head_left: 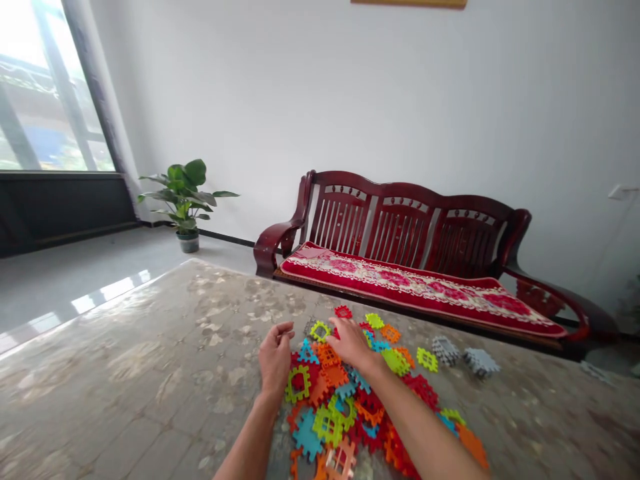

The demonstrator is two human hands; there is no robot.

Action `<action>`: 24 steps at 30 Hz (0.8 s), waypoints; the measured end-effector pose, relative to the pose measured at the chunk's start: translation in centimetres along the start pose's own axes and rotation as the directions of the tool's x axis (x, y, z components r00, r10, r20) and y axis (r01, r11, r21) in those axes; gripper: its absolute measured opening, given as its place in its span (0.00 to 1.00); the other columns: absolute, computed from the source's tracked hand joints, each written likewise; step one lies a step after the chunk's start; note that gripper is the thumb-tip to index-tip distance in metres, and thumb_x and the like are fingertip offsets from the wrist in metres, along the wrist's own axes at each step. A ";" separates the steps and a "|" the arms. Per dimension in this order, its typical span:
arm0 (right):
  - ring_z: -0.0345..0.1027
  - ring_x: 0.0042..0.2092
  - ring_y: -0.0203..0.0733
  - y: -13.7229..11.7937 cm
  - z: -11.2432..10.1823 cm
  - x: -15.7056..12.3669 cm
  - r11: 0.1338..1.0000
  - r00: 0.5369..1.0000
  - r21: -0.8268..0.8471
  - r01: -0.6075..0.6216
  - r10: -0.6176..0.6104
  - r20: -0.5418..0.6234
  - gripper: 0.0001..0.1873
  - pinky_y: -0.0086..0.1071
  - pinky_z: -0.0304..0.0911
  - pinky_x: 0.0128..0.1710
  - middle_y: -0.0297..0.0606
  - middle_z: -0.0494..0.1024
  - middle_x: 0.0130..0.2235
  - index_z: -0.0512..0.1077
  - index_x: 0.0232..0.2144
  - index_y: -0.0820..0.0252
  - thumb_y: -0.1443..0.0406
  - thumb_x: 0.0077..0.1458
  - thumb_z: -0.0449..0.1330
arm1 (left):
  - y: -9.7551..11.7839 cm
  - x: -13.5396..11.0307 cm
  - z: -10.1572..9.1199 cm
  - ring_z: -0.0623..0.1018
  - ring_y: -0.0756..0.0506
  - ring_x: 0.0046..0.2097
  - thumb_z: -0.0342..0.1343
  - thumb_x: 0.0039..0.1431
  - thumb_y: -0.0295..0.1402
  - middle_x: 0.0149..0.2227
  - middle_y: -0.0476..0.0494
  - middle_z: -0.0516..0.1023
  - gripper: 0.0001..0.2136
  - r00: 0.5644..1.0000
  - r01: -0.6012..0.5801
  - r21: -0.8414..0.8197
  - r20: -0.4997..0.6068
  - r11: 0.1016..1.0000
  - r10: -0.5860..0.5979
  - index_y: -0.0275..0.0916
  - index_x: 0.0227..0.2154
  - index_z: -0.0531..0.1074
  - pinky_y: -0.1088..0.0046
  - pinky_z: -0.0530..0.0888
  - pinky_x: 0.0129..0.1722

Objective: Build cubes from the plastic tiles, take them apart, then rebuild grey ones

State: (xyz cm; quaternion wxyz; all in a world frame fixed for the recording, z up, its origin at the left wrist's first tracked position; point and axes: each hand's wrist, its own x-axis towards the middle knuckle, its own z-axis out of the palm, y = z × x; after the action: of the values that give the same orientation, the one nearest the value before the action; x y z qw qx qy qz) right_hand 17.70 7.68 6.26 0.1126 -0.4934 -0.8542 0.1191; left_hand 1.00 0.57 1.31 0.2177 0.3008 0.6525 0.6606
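A heap of flat, toothed plastic tiles [350,407] in red, orange, green, blue and grey lies on a patterned carpet [150,373]. My left hand [275,353] rests at the heap's left edge with its fingers curled inward; nothing shows in them. Just below it lies a green frame tile [299,385]. My right hand [353,343] reaches over the far part of the heap, palm down, fingers bent onto the tiles near a red piece. Whether it grips one is hidden. A lime frame tile [320,331] lies between the two hands.
Two grey tile clusters [463,355] lie apart to the right. A dark red wooden bench [410,267] with a flowered cushion stands just beyond the carpet. A potted plant [185,200] stands by the wall, near a large window [40,87]. Glossy floor lies at the left.
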 end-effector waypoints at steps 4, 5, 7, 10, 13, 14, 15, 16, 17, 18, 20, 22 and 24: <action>0.65 0.57 0.52 -1.2 0.4 2.8 1.000 0.999 -0.026 -0.003 0.004 0.032 0.22 0.43 0.55 0.56 0.49 0.75 0.54 0.70 0.54 0.61 0.60 0.59 0.53 | 0.3 0.2 -0.3 0.82 0.41 0.40 0.49 0.47 0.35 0.32 0.44 0.82 0.13 0.999 0.011 0.013 -0.045 1.000 -0.010 0.40 0.33 0.75 0.68 0.73 0.40; 0.64 0.57 0.53 -1.4 0.5 3.3 1.000 0.999 -0.031 0.004 -0.003 0.043 0.21 0.44 0.55 0.56 0.49 0.75 0.53 0.71 0.52 0.60 0.59 0.59 0.54 | 0.3 0.2 -0.4 0.82 0.41 0.40 0.49 0.47 0.35 0.33 0.44 0.82 0.13 0.998 0.018 0.014 -0.055 1.000 -0.017 0.40 0.33 0.75 0.68 0.74 0.40; 0.65 0.56 0.54 -1.8 0.7 4.2 0.999 0.996 -0.032 0.028 -0.026 0.081 0.21 0.45 0.56 0.55 0.46 0.77 0.50 0.72 0.49 0.58 0.57 0.55 0.58 | 0.3 0.4 -0.6 0.82 0.42 0.40 0.48 0.47 0.34 0.33 0.44 0.82 0.13 0.997 0.029 0.012 -0.073 1.000 -0.028 0.39 0.34 0.75 0.68 0.74 0.39; 0.68 0.53 0.50 -2.0 1.2 4.9 0.998 0.988 -0.003 0.068 -0.067 0.139 0.22 0.40 0.59 0.53 0.39 0.78 0.47 0.73 0.47 0.53 0.59 0.48 0.64 | 0.3 0.7 -0.8 0.82 0.42 0.39 0.48 0.47 0.34 0.34 0.43 0.82 0.13 0.996 0.033 -0.005 -0.088 0.999 -0.033 0.39 0.34 0.75 0.68 0.75 0.39; 0.69 0.52 0.48 -1.7 1.7 5.1 0.995 0.984 0.044 0.090 -0.095 0.150 0.27 0.35 0.61 0.50 0.39 0.76 0.49 0.73 0.49 0.53 0.60 0.43 0.67 | 0.3 0.7 -0.8 0.82 0.43 0.39 0.48 0.48 0.34 0.34 0.43 0.82 0.13 0.995 0.039 -0.017 -0.090 0.999 -0.041 0.39 0.33 0.75 0.68 0.75 0.39; 0.69 0.52 0.47 -1.7 1.9 5.1 0.994 0.984 0.061 0.093 -0.101 0.147 0.28 0.34 0.61 0.49 0.40 0.75 0.49 0.73 0.49 0.54 0.60 0.42 0.68 | 0.3 0.7 -0.8 0.82 0.43 0.38 0.48 0.47 0.33 0.34 0.44 0.82 0.13 0.995 0.042 -0.019 -0.086 0.999 -0.044 0.39 0.33 0.75 0.68 0.76 0.39; 0.69 0.51 0.47 -1.6 2.0 5.0 0.992 0.985 0.078 0.096 -0.106 0.140 0.29 0.33 0.62 0.49 0.40 0.74 0.50 0.73 0.49 0.55 0.61 0.41 0.68 | 0.4 0.7 -0.7 0.82 0.43 0.39 0.48 0.48 0.33 0.33 0.44 0.82 0.13 0.996 0.043 -0.018 -0.081 0.999 -0.044 0.39 0.33 0.75 0.68 0.76 0.40; 0.69 0.50 0.46 -1.6 2.1 5.0 0.991 0.985 0.095 0.099 -0.111 0.130 0.30 0.32 0.63 0.48 0.40 0.74 0.50 0.73 0.49 0.55 0.62 0.41 0.68 | 0.4 0.6 -0.7 0.82 0.43 0.39 0.49 0.48 0.33 0.33 0.44 0.82 0.13 0.996 0.043 -0.016 -0.080 0.999 -0.044 0.39 0.33 0.75 0.68 0.75 0.40; 0.70 0.49 0.45 -1.7 2.2 4.9 0.988 0.986 0.113 0.103 -0.117 0.118 0.29 0.32 0.63 0.47 0.40 0.73 0.50 0.73 0.49 0.56 0.63 0.40 0.68 | 0.4 0.6 -0.7 0.82 0.42 0.39 0.49 0.48 0.33 0.33 0.44 0.82 0.13 0.996 0.040 -0.014 -0.081 0.999 -0.041 0.39 0.33 0.75 0.67 0.75 0.41; 0.70 0.49 0.44 -1.8 2.3 4.9 0.986 0.987 0.129 0.109 -0.123 0.103 0.28 0.31 0.63 0.46 0.39 0.73 0.49 0.74 0.48 0.56 0.65 0.40 0.68 | 0.4 0.6 -0.7 0.82 0.42 0.39 0.49 0.48 0.33 0.33 0.44 0.82 0.13 0.996 0.037 -0.012 -0.084 0.999 -0.038 0.39 0.33 0.75 0.67 0.75 0.41; 0.70 0.47 0.42 -2.2 2.3 4.6 0.981 0.989 0.154 0.121 -0.133 0.070 0.23 0.29 0.63 0.46 0.37 0.73 0.46 0.75 0.43 0.56 0.69 0.41 0.66 | 0.3 0.6 -0.7 0.82 0.42 0.39 0.49 0.48 0.33 0.33 0.44 0.82 0.13 0.995 0.031 -0.017 -0.092 0.999 -0.033 0.39 0.33 0.75 0.67 0.75 0.41; 0.70 0.46 0.41 -2.5 2.0 3.9 0.976 0.989 0.171 0.133 -0.141 0.038 0.18 0.29 0.63 0.46 0.36 0.74 0.43 0.76 0.39 0.56 0.72 0.42 0.64 | 0.3 0.6 -0.7 0.82 0.42 0.39 0.48 0.48 0.33 0.34 0.44 0.82 0.13 0.995 0.032 -0.028 -0.091 0.999 -0.034 0.39 0.33 0.75 0.67 0.75 0.41; 0.69 0.45 0.40 -2.4 1.2 2.8 0.972 0.988 0.184 0.147 -0.151 0.008 0.16 0.29 0.62 0.46 0.35 0.73 0.41 0.76 0.37 0.55 0.73 0.44 0.62 | 0.2 0.7 -0.8 0.82 0.42 0.39 0.48 0.48 0.34 0.34 0.44 0.82 0.13 0.996 0.035 -0.031 -0.083 0.999 -0.038 0.39 0.33 0.75 0.68 0.75 0.39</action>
State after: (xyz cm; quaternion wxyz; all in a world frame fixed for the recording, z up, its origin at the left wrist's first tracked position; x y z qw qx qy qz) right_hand 14.01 8.86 6.04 0.1567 -0.4140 -0.8756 0.1935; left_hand -0.01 0.49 1.65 0.2067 0.2576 0.6565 0.6782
